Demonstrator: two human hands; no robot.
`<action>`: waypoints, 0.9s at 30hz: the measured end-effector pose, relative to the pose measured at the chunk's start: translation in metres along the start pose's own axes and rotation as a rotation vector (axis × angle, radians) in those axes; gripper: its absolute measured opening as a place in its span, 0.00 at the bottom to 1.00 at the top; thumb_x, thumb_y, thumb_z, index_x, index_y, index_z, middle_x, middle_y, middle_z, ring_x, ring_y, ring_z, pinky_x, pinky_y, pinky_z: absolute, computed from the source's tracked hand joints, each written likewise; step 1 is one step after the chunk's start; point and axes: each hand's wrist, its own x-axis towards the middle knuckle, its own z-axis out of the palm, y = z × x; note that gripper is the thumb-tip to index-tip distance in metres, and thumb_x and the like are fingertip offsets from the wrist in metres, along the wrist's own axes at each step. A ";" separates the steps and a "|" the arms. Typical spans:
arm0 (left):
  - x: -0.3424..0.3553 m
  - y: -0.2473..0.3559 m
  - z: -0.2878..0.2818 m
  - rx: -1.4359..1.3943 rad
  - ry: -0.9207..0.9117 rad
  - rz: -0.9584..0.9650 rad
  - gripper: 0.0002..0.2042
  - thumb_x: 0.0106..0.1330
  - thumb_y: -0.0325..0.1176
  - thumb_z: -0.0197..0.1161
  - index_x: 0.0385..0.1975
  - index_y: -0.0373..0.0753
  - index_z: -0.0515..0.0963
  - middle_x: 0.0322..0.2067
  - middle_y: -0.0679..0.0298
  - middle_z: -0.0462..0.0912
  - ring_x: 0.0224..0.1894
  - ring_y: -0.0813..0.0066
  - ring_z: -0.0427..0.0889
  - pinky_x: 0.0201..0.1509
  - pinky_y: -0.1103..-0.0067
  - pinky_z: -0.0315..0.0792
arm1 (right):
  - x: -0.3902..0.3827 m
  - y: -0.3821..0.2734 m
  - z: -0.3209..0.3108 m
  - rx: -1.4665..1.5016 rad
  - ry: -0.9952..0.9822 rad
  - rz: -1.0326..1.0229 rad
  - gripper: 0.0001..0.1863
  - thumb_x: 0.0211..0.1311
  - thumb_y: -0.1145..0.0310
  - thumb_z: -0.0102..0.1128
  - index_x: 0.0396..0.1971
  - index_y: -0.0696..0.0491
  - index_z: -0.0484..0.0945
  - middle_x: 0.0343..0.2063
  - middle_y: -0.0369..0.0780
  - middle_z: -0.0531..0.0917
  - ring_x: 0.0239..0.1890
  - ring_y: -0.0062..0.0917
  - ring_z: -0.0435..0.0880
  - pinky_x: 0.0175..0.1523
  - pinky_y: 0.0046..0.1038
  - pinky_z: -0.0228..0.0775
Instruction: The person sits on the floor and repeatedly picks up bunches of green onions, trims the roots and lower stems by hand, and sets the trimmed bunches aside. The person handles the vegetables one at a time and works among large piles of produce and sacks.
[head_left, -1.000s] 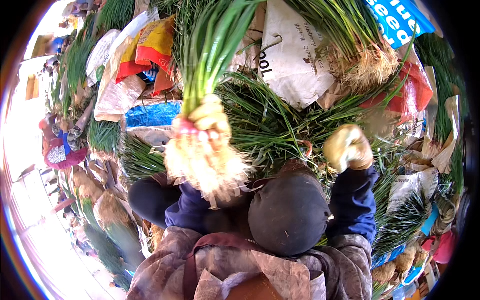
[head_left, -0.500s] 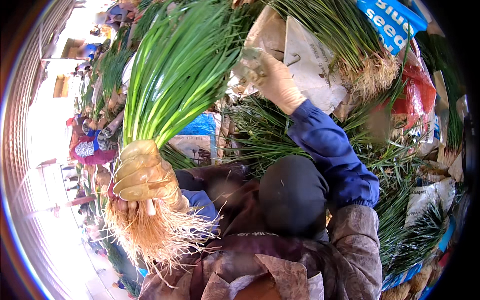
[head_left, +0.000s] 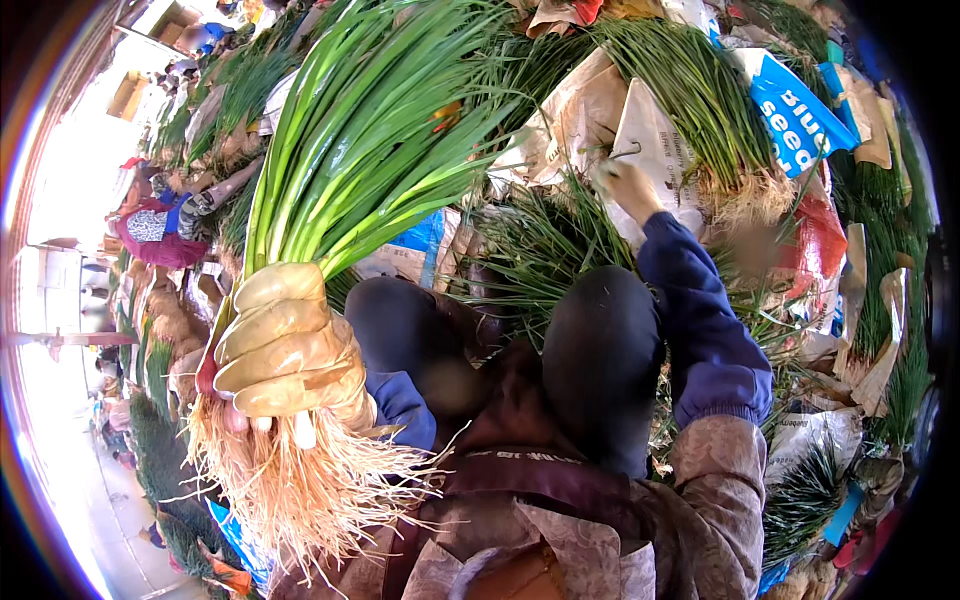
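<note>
Our right hand (head_left: pixel 628 187) has moved rightward since the earlier frame, from beside the leaf tips to the left edge of the pale sack (head_left: pixel 652 150). Our left hand (head_left: pixel 290 345) keeps the bunch of green onions (head_left: pixel 340 190) to the left of our knees (head_left: pixel 395 325).

Fingers: on the left, the gloved fingers (head_left: pixel 275 350) are wrapped fully around the stem bases, just above the roots (head_left: pixel 310 480). On the right, they appear bent, but we cannot tell how far they are open or whether they have hold of anything.

Possible faults:
1. Slipping. One hand alone grips the bunch, low down, and the glove looks slick. If we relax the grip, inner stems may slide out.
2. Creasing. The leaves fan out beyond the grip without visible support; a quick swing may bend them.
3. Snagging. The roots spread close to our left sleeve (head_left: pixel 400 405) and may catch on it.
4. Mixing. Our right hand is near loose leaves (head_left: pixel 550 250); a careless grasp may gather strays.
</note>
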 end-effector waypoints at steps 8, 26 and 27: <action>-0.016 0.027 -0.002 -0.009 -0.045 0.062 0.22 0.58 0.37 0.57 0.49 0.30 0.64 0.28 0.69 0.67 0.30 0.81 0.68 0.40 0.79 0.67 | 0.017 -0.187 0.074 1.106 -0.545 -0.232 0.20 0.64 0.61 0.58 0.54 0.46 0.69 0.32 0.34 0.79 0.29 0.22 0.80 0.32 0.28 0.74; 0.029 0.171 0.186 -0.043 -0.771 0.421 0.25 0.58 0.41 0.57 0.49 0.30 0.64 0.28 0.68 0.68 0.31 0.79 0.69 0.42 0.76 0.67 | -0.014 0.199 -0.087 -0.942 0.293 -0.069 0.09 0.57 0.65 0.54 0.34 0.52 0.79 0.29 0.41 0.81 0.32 0.31 0.81 0.37 0.34 0.75; 0.041 0.180 0.187 -0.046 -0.798 0.440 0.25 0.58 0.42 0.57 0.49 0.30 0.64 0.28 0.68 0.68 0.31 0.79 0.69 0.42 0.76 0.67 | -0.042 0.235 -0.111 -0.663 0.146 0.128 0.12 0.59 0.63 0.54 0.37 0.54 0.78 0.31 0.40 0.81 0.33 0.28 0.81 0.38 0.32 0.75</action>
